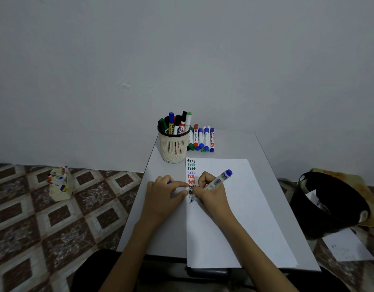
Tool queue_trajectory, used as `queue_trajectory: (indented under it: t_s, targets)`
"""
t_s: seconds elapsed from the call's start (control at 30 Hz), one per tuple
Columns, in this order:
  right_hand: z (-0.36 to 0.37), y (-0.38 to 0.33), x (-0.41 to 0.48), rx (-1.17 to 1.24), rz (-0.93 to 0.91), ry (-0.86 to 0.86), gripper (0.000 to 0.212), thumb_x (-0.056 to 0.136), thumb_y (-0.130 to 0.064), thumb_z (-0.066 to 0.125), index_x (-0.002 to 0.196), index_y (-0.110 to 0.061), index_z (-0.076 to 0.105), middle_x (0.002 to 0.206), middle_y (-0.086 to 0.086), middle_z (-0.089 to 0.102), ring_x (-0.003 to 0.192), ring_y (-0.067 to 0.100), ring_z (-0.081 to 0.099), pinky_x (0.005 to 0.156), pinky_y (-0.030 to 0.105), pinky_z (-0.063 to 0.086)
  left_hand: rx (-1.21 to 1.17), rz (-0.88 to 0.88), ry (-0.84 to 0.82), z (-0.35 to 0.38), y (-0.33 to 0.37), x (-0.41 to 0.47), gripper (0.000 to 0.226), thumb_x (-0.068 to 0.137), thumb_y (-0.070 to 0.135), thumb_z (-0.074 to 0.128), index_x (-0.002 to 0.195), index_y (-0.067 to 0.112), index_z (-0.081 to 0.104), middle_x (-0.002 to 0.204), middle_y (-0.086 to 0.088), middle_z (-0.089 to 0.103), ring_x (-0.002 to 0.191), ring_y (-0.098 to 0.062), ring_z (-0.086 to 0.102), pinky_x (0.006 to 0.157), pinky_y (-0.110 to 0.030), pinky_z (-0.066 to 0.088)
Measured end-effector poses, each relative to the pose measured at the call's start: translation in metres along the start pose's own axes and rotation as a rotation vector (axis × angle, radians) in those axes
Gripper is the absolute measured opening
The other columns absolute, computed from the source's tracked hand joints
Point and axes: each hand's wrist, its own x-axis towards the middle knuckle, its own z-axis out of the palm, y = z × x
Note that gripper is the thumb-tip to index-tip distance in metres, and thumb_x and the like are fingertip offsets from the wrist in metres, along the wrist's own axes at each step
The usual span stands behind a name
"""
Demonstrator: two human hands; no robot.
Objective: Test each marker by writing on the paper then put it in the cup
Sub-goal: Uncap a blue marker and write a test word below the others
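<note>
While the right hand (209, 187) grips it mid-frame, the white, blue-ended marker (220, 179) slants on the paper (234, 218), tip lower left, tail upper right; the left hand (162, 193) curls round a blue cap (169, 182).

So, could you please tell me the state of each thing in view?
marker: tilted, gripped by right hand, tip down at paper.
left hand: holds blue piece, fingers on paper edge.
paper: flat, "test" written down left edge.
cup: upright, markers standing inside.
spare markers: capped, lying beside cup.
</note>
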Motion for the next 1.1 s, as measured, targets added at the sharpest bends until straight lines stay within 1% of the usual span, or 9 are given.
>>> queue_trajectory:
  t_s: [0.17,0.3,0.37,0.47,0.53,0.67,0.83,0.93,1.1]
  targets:
    - [0.0018,-0.0011,-0.0026,-0.008,-0.037,-0.029,0.018,0.059,-0.006,0.062,0.058,-0.013,0.046,0.061,0.009,0.051,0.06,0.014,0.05,0.057,0.023,0.047,0.001,-0.011,0.002,-0.0001,0.0007,-0.0012,0.039,0.078,0.053,0.043,0.096,0.033,0.071,0.07,0.002,0.055,0.066,-0.015,0.048,0.06,-0.029,0.03]
    - [0.0,-0.0006,-0.0019,-0.026,-0.012,-0.053,0.02,0.058,-0.009,0.065,0.058,-0.012,0.045,0.06,0.009,0.053,0.061,0.019,0.054,0.065,0.026,0.054,0.018,0.001,-0.002,0.0004,0.0005,-0.0008,0.038,0.078,0.052,0.045,0.093,0.031,0.073,0.067,0.001,0.056,0.062,-0.016,0.05,0.055,-0.028,0.028]
    - [-0.0017,-0.0003,-0.0008,-0.011,0.003,-0.039,0.022,0.061,-0.005,0.066,0.059,-0.012,0.045,0.057,0.005,0.054,0.059,0.017,0.055,0.059,0.025,0.052,0.022,-0.003,0.005,0.0011,-0.0003,-0.0004,0.038,0.079,0.053,0.044,0.093,0.031,0.073,0.067,0.0,0.056,0.063,-0.015,0.05,0.056,-0.027,0.028]
    - [-0.0044,0.0014,-0.0003,0.051,0.001,0.005,0.028,0.069,0.007,0.064,0.061,-0.009,0.042,0.05,-0.008,0.051,0.054,0.004,0.053,0.052,0.018,0.046,0.007,-0.017,0.001,0.0018,-0.0006,-0.0004,0.039,0.079,0.054,0.043,0.095,0.033,0.072,0.069,0.001,0.056,0.066,-0.016,0.05,0.058,-0.028,0.032]
    - [-0.003,0.001,-0.0012,0.03,-0.004,-0.008,0.023,0.063,-0.002,0.063,0.06,-0.01,0.042,0.05,-0.011,0.051,0.054,0.003,0.054,0.054,0.016,0.047,-0.005,-0.016,0.003,0.002,-0.0006,0.0,0.04,0.079,0.054,0.043,0.096,0.032,0.072,0.069,0.001,0.057,0.065,-0.015,0.048,0.058,-0.028,0.032]
    - [0.0001,-0.0003,-0.0028,-0.002,-0.022,-0.001,0.023,0.063,-0.003,0.064,0.059,-0.013,0.043,0.056,-0.002,0.053,0.062,0.011,0.055,0.06,0.021,0.052,-0.007,-0.02,0.002,0.0018,-0.0003,-0.0005,0.042,0.08,0.055,0.041,0.097,0.032,0.072,0.071,0.0,0.057,0.067,-0.013,0.046,0.061,-0.028,0.029]
    - [-0.0009,-0.002,-0.0044,-0.001,-0.039,-0.032,0.02,0.061,-0.007,0.061,0.059,-0.015,0.043,0.053,-0.011,0.051,0.058,0.003,0.052,0.058,0.015,0.047,-0.019,-0.033,-0.004,0.0019,-0.0011,-0.0006,0.042,0.08,0.056,0.041,0.098,0.033,0.071,0.072,0.001,0.057,0.069,-0.015,0.05,0.061,-0.03,0.034]
    - [-0.0017,-0.0016,-0.0042,-0.028,-0.023,-0.031,0.02,0.06,-0.008,0.063,0.06,-0.013,0.043,0.057,-0.003,0.053,0.063,0.008,0.056,0.065,0.019,0.052,-0.03,-0.03,-0.003,0.0016,-0.0003,-0.0015,0.042,0.079,0.056,0.041,0.098,0.033,0.071,0.072,0.001,0.057,0.07,-0.015,0.049,0.063,-0.03,0.032]
    - [-0.0026,-0.0007,-0.003,-0.008,-0.017,-0.003,0.033,0.074,0.012,0.061,0.062,-0.01,0.039,0.049,-0.016,0.053,0.053,-0.006,0.055,0.052,0.011,0.042,-0.036,-0.051,-0.014,0.0015,-0.0004,-0.0012,0.044,0.079,0.056,0.04,0.099,0.032,0.071,0.075,0.0,0.061,0.071,-0.016,0.051,0.064,-0.033,0.038]
